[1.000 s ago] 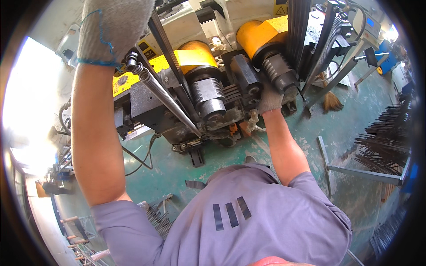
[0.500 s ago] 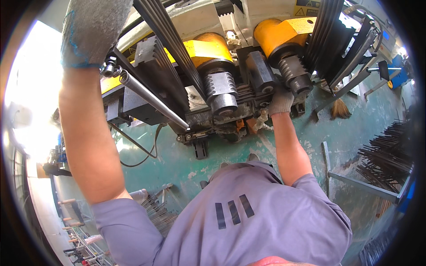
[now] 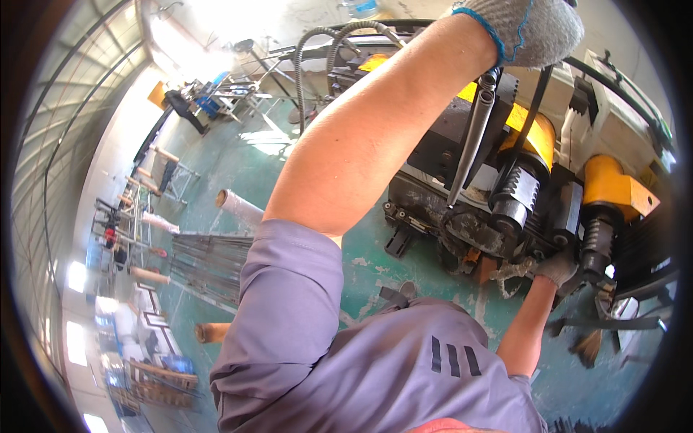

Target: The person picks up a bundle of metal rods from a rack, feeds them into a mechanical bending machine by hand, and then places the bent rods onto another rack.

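Standing close to a black-and-yellow machine point(image 3: 437, 141).
The gloved left hand point(image 3: 538, 32) is near the upper end of a grey metal rod point(image 3: 471, 141); I cannot tell whether it grips anything. The gloved right hand point(image 3: 559, 268), partly hidden, is just below a black block point(image 3: 569, 213), its hold unclear. The machine spreads between both hands; a broom point(image 3: 588, 348) is near the right one.

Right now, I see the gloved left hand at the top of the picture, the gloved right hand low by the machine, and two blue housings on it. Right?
Not quite: the two housings are yellow, as the head view shows. The gloved left hand and right hand are where you say.
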`<act>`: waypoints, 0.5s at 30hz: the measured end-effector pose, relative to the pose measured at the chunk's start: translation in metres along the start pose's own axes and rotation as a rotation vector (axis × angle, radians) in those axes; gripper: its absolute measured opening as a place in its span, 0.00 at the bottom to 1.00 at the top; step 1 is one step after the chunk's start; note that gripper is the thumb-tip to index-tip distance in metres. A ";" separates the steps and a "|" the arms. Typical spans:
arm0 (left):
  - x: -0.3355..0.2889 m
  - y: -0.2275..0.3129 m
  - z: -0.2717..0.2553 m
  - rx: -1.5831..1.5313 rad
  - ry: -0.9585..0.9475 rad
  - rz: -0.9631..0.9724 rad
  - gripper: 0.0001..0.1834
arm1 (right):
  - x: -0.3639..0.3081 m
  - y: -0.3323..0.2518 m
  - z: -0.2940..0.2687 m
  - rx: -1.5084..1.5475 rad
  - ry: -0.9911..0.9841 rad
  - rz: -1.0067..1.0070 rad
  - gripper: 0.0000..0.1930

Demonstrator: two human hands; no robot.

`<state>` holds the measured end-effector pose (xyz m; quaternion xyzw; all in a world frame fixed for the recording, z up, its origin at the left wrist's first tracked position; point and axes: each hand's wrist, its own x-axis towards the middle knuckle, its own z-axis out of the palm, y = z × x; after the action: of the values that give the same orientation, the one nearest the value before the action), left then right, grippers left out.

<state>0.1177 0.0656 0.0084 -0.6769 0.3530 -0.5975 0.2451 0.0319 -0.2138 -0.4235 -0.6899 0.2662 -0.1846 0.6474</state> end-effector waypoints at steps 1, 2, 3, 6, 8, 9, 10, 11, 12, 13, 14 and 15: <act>-0.001 0.000 0.003 -0.114 0.014 -0.006 0.08 | 0.000 0.000 -0.003 -0.086 0.001 -0.043 0.14; -0.001 0.001 0.006 -0.059 -0.030 0.041 0.08 | 0.001 0.002 -0.003 -0.170 0.003 -0.086 0.14; -0.001 0.002 0.008 -0.007 -0.076 0.088 0.07 | 0.002 0.004 -0.004 -0.243 -0.007 -0.131 0.14; -0.003 0.002 0.012 0.092 -0.106 0.164 0.07 | 0.003 0.008 -0.003 -0.503 -0.016 -0.207 0.15; -0.002 0.003 0.013 0.068 -0.116 0.127 0.08 | 0.001 0.006 -0.002 -0.592 0.007 -0.209 0.15; -0.001 0.003 0.013 0.022 -0.134 0.075 0.08 | -0.002 0.004 -0.002 -0.638 0.009 -0.209 0.15; -0.001 0.004 0.013 -0.024 -0.153 0.023 0.08 | -0.005 0.001 -0.002 -0.684 0.011 -0.209 0.15; 0.000 0.004 0.012 -0.036 -0.117 0.046 0.08 | -0.007 -0.002 -0.003 -0.582 -0.018 -0.195 0.15; 0.001 0.003 0.011 -0.048 -0.080 0.069 0.09 | -0.009 -0.005 -0.002 -0.480 -0.045 -0.180 0.15; 0.000 0.003 0.009 -0.061 -0.044 0.090 0.09 | -0.010 -0.006 -0.002 -0.378 -0.072 -0.189 0.14; -0.001 0.002 0.006 -0.211 -0.190 0.023 0.09 | -0.010 -0.006 -0.001 -0.230 -0.086 -0.101 0.14; -0.003 0.002 0.002 -0.359 -0.336 -0.048 0.09 | -0.008 -0.005 0.000 -0.081 -0.102 -0.038 0.14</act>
<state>0.1191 0.0664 0.0044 -0.8076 0.3918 -0.4101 0.1616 0.0263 -0.2084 -0.4181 -0.7290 0.2270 -0.1504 0.6281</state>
